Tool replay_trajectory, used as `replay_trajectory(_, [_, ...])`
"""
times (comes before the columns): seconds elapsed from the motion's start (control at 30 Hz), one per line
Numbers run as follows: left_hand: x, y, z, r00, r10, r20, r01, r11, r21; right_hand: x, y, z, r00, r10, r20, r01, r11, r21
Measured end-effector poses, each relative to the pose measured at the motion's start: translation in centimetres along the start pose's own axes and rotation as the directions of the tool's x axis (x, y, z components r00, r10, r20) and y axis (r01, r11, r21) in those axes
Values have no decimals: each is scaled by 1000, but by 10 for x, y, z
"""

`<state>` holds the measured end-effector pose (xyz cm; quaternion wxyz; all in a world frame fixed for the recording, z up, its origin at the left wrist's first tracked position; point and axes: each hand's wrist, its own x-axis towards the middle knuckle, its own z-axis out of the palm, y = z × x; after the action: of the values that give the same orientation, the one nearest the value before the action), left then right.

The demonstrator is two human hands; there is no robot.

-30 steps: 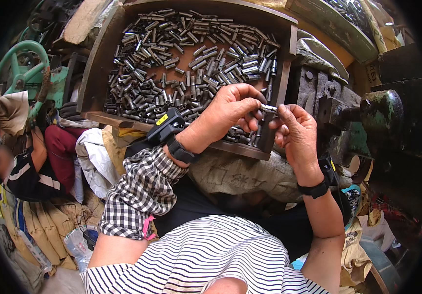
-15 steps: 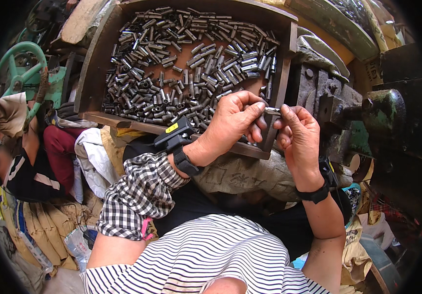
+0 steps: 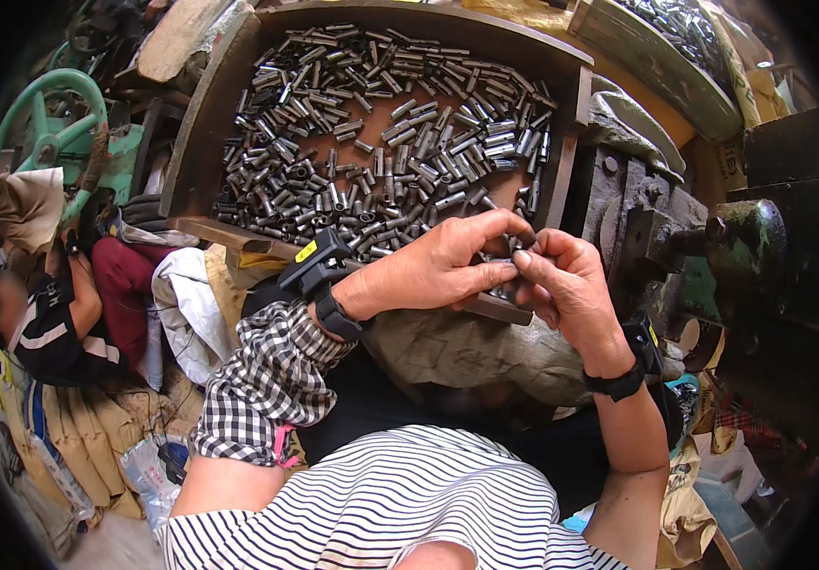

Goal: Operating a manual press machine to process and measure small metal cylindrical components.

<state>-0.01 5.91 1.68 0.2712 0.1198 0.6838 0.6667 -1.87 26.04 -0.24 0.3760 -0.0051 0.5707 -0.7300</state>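
My left hand (image 3: 452,261) and my right hand (image 3: 571,283) meet at their fingertips over the tray's near right corner. A small metal tube is between them, mostly hidden by the fingers. The right thumb and fingers are closed in a pinch on it. My left forefinger and thumb, curved with a gap between them, reach its two sides. Under and beyond the hands is a wooden tray (image 3: 566,176), holding a great many short, dark, shiny metal tubes (image 3: 333,195) in loose heaps.
To the right stands a dark, greasy machine (image 3: 747,252). A green handwheel (image 3: 48,142) is at the far left, near another person (image 3: 67,309) in dark clothes. A second container (image 3: 661,66) of metal parts sits at the back right. Sacking (image 3: 466,347) hangs below the tray.
The hands have closed together and moved slightly lower; the tube that showed between their fingertips is now mostly covered. The whole view has shifted a little. The other person's arm has moved.
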Motion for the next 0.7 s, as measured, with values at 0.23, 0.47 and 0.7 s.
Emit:
replay_trajectory(0.23, [-14,-19,-35,960,-124,-251,30,936,-350,45,-22,13,827,-562,-29,376,590,-714])
replay_trajectory(0.47, [-13,-17,-43,930,-191,-314,37,898,-438,100,-9,8,841,-453,296,63,-462,-885])
replay_trajectory(0.7, [2,-40,-25,904,347,-251,-65,691,720,76,-8,1,733,-614,292,214,-200,-956])
